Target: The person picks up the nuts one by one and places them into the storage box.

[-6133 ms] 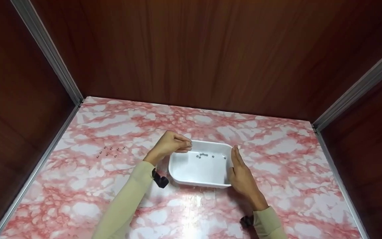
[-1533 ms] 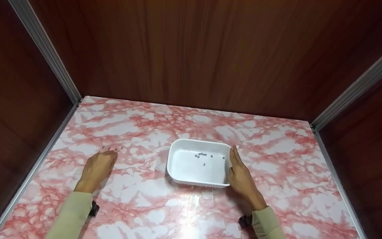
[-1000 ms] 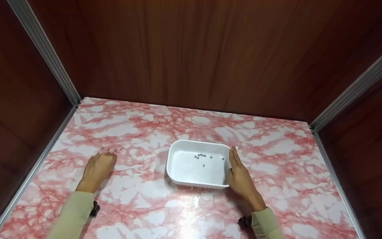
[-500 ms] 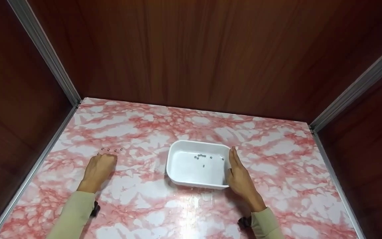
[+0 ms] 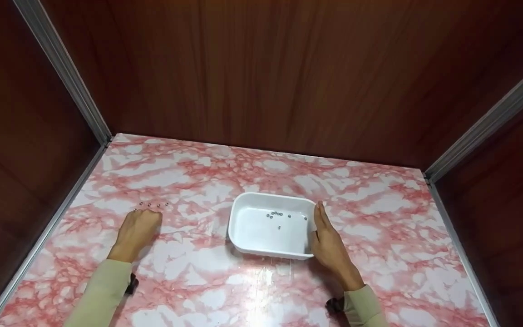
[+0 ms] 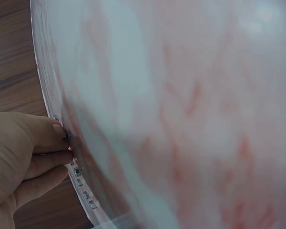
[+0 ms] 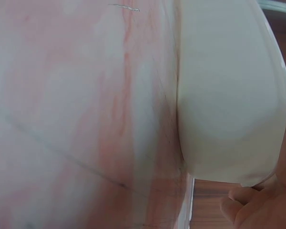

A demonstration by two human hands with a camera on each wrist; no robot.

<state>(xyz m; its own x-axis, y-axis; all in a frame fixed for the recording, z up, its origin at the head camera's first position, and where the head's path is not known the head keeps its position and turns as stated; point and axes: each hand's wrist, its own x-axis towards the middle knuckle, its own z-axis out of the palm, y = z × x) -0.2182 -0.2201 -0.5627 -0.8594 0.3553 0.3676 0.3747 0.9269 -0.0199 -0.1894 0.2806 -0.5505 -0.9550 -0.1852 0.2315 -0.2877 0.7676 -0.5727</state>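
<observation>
My left hand is at the left of the table, its fingertips down among several small shiny metal nuts. In the left wrist view, thumb and forefinger pinch a tiny dark nut, mostly hidden. More nuts lie in a row just past the fingers. A white rectangular container stands upright at the table's middle, with several nuts on its floor. At its right end my right hand holds the wall, thumb at the rim and fingers straight along the outside. The right wrist view shows the container's outer wall.
The table has a red-and-white marbled top. Dark wood panels enclose it at the back and both sides, with metal profiles at the corners. Light glares off the tabletop in front of the container.
Since the oldest frame, my left hand has gone from above the container to the nuts on the left, and one more nut lies in the container. Lately both hands have stayed nearly still.
</observation>
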